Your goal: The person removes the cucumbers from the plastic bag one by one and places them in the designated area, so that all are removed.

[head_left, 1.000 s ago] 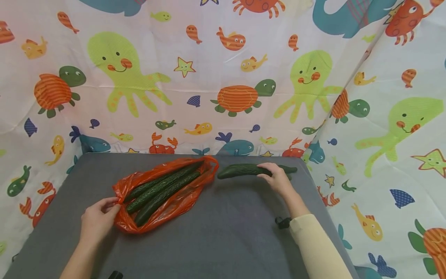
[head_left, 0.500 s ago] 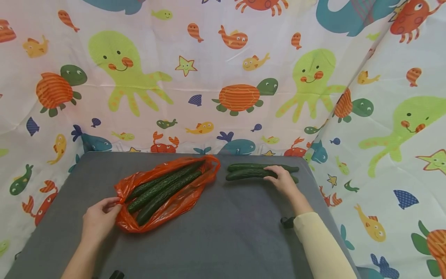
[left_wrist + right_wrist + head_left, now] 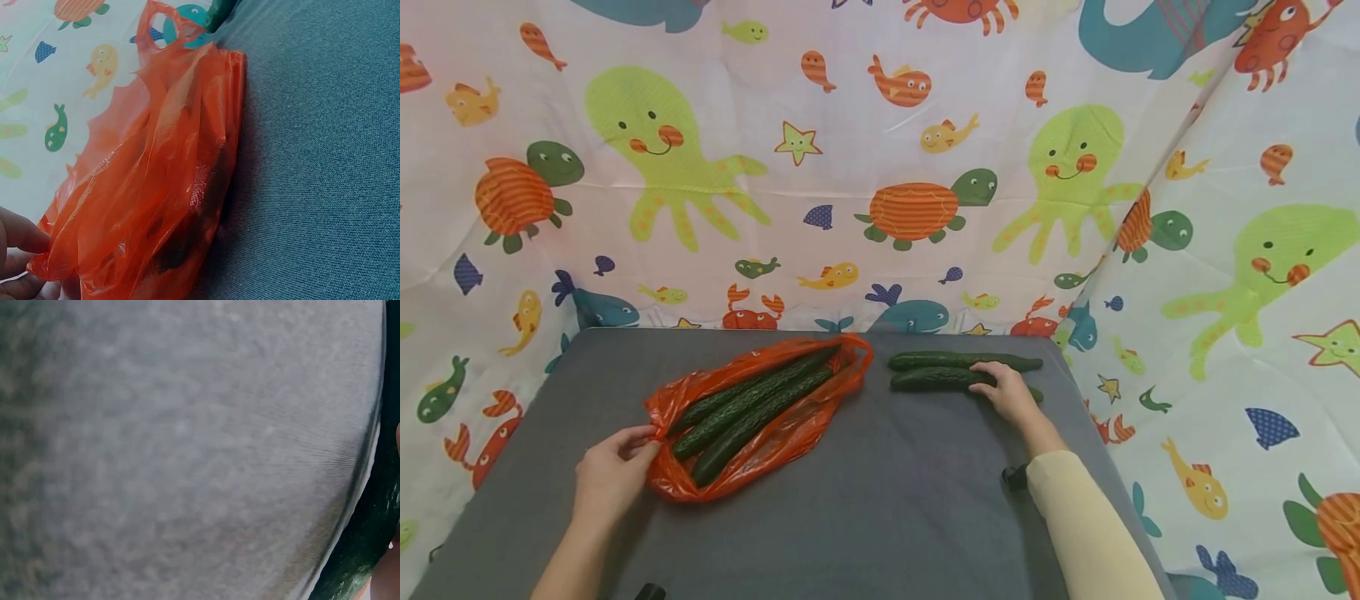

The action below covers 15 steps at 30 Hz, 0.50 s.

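Observation:
At the left edge of an orange plastic bag (image 3: 805, 433), my left hand (image 3: 610, 473) pinches the film between thumb and fingers. Three dark green cucumbers (image 3: 748, 421) lie side by side in the bag, showing through its open top. In the left wrist view the bag (image 3: 162, 181) is bunched at the fingertips (image 3: 22, 234). On the right, my right hand (image 3: 1009, 398) grips a cucumber (image 3: 931, 379) from above, covering part of its right half. Just behind it lies another cucumber (image 3: 940, 359), nearly parallel. The right wrist view catches the gripped cucumber (image 3: 359, 556) along its edge.
Both cucumber groups are on a grey cloth-covered table (image 3: 850, 525). A white curtain (image 3: 842, 175) printed with sea animals hangs behind the table and along its sides. The bag's loop handle (image 3: 863, 362) points toward the right-hand cucumbers.
My right hand has brought its cucumber down and nearer, slightly rightward, beside the back one, which now shows in full length. My left hand and the bag stay in place.

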Each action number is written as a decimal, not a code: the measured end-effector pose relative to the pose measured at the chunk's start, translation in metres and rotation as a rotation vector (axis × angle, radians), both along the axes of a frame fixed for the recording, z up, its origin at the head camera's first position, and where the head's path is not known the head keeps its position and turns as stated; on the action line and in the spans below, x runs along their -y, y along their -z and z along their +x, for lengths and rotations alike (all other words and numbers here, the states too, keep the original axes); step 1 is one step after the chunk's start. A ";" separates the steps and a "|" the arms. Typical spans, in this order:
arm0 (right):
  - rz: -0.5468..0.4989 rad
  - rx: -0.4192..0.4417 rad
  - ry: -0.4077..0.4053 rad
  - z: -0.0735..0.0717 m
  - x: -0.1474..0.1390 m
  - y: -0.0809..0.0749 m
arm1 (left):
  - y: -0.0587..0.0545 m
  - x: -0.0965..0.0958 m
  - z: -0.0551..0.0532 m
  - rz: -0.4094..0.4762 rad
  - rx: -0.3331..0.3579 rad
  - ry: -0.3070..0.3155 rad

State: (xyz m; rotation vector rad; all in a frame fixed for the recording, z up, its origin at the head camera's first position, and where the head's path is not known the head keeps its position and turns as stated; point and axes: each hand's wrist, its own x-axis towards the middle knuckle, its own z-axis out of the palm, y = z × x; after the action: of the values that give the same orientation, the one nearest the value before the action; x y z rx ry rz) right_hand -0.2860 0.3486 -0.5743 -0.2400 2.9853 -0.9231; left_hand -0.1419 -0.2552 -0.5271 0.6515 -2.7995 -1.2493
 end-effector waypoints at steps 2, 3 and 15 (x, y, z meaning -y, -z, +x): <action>0.003 -0.001 -0.008 -0.001 0.000 0.002 | 0.000 0.000 0.000 -0.007 -0.001 0.007; 0.006 -0.005 -0.014 -0.002 -0.001 0.003 | 0.000 0.001 0.001 -0.012 -0.003 0.012; 0.081 -0.122 -0.023 -0.007 -0.002 0.009 | 0.001 0.000 0.003 -0.033 -0.014 0.026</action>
State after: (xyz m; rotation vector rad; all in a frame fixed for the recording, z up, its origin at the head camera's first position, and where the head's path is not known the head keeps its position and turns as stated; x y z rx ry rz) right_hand -0.2931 0.3502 -0.5835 -0.3403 3.1156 -0.8119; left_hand -0.1386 -0.2554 -0.5278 0.6038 -2.8200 -1.2039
